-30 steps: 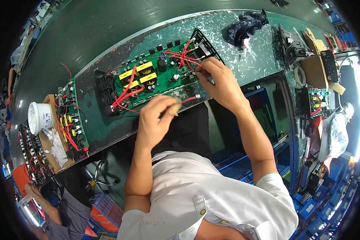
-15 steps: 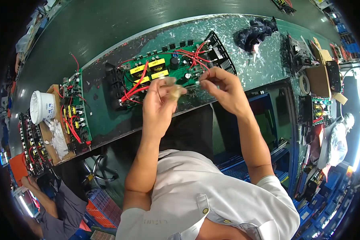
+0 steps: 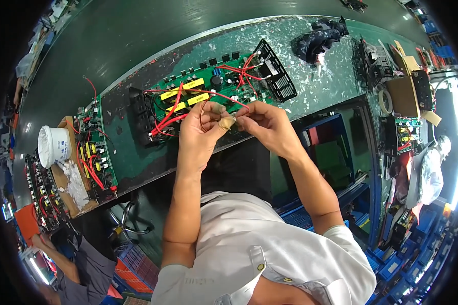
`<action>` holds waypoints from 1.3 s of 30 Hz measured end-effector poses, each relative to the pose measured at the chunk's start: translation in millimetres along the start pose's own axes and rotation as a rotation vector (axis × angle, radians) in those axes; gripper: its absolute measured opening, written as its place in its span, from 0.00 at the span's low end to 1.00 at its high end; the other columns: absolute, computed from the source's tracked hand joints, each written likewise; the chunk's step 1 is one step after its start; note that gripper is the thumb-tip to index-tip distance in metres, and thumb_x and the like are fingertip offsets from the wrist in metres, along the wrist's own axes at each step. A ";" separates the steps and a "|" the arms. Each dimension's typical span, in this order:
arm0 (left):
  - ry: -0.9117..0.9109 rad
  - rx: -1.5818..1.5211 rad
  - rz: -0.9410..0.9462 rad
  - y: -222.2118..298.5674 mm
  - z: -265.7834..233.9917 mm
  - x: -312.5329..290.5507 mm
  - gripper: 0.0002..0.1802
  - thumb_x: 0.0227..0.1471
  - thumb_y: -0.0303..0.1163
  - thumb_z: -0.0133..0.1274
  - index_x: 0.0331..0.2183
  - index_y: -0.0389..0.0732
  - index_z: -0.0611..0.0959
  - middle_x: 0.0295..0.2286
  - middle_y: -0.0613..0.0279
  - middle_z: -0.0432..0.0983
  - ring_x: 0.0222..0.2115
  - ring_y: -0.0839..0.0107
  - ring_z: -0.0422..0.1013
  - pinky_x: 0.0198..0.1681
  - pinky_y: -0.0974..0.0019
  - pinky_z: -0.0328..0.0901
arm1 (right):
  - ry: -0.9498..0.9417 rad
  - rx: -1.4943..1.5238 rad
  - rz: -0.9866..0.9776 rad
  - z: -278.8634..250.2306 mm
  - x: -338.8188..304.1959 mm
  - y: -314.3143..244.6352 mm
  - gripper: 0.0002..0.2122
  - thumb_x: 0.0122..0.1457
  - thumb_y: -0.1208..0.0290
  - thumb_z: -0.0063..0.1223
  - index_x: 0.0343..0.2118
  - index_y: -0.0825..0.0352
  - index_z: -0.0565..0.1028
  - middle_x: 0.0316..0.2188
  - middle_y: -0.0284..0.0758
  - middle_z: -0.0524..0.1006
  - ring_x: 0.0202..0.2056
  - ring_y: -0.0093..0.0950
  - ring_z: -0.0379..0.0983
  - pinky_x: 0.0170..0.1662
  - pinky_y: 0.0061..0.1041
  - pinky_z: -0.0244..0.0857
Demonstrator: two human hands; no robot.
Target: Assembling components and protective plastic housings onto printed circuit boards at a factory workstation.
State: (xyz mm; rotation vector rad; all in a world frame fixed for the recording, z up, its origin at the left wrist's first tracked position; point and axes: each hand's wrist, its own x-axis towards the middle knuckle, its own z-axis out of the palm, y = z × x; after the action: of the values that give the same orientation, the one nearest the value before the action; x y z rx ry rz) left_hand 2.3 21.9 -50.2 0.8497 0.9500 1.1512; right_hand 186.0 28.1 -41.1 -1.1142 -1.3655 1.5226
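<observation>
A green circuit board [image 3: 160, 84] with yellow-wrapped transformers [image 3: 196, 85] and black vented end panels [image 3: 275, 71] lies on the bench, its near edge just beyond my hands. My right hand [image 3: 269, 129] is closed in a pinch, gripping a red wire [image 3: 216, 93] that arches over from the board. Close beside it, my left hand [image 3: 198, 134] is also closed, fingertips almost meeting the right ones. A tan covering [image 3: 226, 123] wraps its thumb tip. A thin brownish wire [image 3: 202, 116] loops by its fingers; what the fingertips hold is hidden.
Left stand a white bucket [image 3: 53, 145], a cardboard box [image 3: 79, 195] and another wired board [image 3: 94, 152]. A black crumpled bag [image 3: 318, 40] lies beyond the right end panel. Farther right is a tape roll [image 3: 385, 101]. Another person's arm [image 3: 58, 256] shows lower left.
My right hand has moved left and down to meet my left hand, drawing the red wire across the board. The left hand has stayed near its place.
</observation>
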 end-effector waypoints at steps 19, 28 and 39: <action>0.094 0.387 0.154 -1.0 -5.0 -11.3 0.12 0.58 0.31 0.55 0.41 0.34 0.82 0.25 0.68 0.72 0.26 0.82 0.65 0.30 0.76 0.61 | 0.301 -0.934 -0.185 -25.2 22.9 -6.2 0.08 0.54 0.74 0.56 0.33 0.74 0.77 0.28 0.44 0.78 0.30 0.39 0.76 0.35 0.32 0.69; 0.048 0.380 0.184 -4.3 -8.8 -10.3 0.15 0.59 0.35 0.55 0.41 0.33 0.82 0.25 0.67 0.71 0.25 0.81 0.64 0.29 0.76 0.60 | 0.272 -1.033 -0.097 -21.0 27.5 -11.6 0.08 0.53 0.72 0.55 0.31 0.73 0.78 0.28 0.46 0.79 0.31 0.42 0.77 0.36 0.34 0.69; 0.013 0.453 0.245 6.2 -5.1 -8.3 0.14 0.58 0.36 0.55 0.39 0.33 0.83 0.22 0.65 0.70 0.21 0.80 0.62 0.25 0.73 0.57 | 0.240 -1.315 -0.073 -3.9 32.8 -15.3 0.07 0.54 0.72 0.52 0.27 0.71 0.70 0.25 0.46 0.75 0.30 0.48 0.73 0.33 0.45 0.67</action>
State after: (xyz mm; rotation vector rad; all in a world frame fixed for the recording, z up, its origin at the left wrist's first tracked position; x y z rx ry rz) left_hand -5.7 15.4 -45.0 1.3545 1.1632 1.1655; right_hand 179.9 62.0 -29.4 -1.8502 -2.2156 0.2347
